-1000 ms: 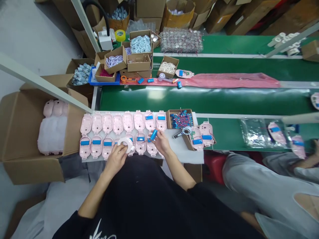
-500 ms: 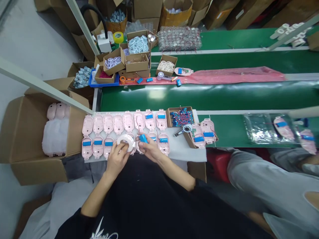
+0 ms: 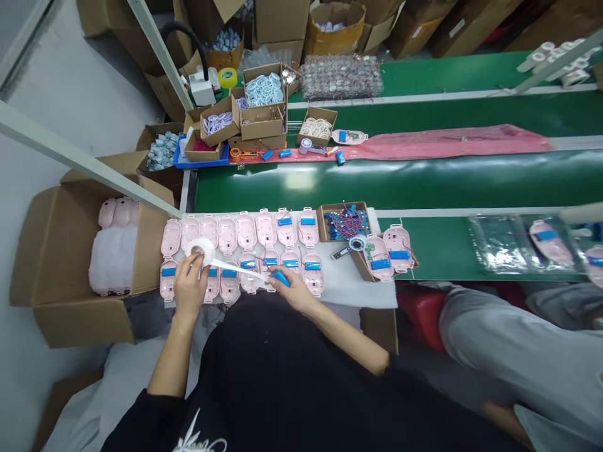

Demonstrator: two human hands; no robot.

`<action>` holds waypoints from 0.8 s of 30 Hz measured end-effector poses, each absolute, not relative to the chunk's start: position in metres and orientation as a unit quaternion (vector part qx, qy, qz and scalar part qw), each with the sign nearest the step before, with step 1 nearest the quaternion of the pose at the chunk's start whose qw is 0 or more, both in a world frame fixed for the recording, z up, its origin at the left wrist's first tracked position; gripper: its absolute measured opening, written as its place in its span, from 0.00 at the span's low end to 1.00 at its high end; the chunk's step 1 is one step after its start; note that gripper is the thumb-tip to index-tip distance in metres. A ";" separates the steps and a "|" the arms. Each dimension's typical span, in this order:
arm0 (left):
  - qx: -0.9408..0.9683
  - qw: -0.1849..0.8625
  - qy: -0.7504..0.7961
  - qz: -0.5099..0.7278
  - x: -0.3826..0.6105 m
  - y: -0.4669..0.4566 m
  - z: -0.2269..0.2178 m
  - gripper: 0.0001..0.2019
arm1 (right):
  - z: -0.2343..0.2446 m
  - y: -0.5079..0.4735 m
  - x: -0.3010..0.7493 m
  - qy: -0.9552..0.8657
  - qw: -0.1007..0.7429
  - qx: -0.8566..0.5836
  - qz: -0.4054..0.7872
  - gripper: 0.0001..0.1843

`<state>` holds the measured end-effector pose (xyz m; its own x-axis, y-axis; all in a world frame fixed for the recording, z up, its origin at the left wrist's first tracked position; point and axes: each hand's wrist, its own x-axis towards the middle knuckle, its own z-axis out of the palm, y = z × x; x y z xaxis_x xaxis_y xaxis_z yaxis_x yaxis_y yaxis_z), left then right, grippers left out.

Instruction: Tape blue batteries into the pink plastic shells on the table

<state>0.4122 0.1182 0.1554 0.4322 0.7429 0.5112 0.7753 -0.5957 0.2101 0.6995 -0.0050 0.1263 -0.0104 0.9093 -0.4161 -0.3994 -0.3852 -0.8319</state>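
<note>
My left hand grips a roll of white tape, fingers closed on its ring. A strip of tape stretches from the roll across to my right hand. That hand is closed on a blue cylindrical battery, and the strip's far end meets its fingers; how the end is held is too small to tell. Under and beyond both hands lie two rows of pink plastic shells. Blue batteries sit in most shells of the near row and in a few of the far one.
A carton of wired blue batteries stands right of the shells, with a small handheld fan part by it. A large carton with pink shells is at left. Beyond runs the green conveyor. A co-worker's leg shows at right.
My left hand has moved left with the tape roll, away from my right hand, and a length of tape is now drawn out between them. The right hand still holds the battery, slightly lower.
</note>
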 end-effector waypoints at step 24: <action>-0.862 -0.070 -0.383 -0.323 0.463 0.073 0.171 0.16 | 0.157 -0.008 0.716 -0.195 0.535 -0.346 0.746 0.44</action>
<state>0.4630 0.0733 0.1707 0.4971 0.7064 0.5039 0.6156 -0.6964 0.3690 0.7159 -0.0080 0.1570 -0.1887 0.9327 -0.3073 -0.6634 -0.3519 -0.6604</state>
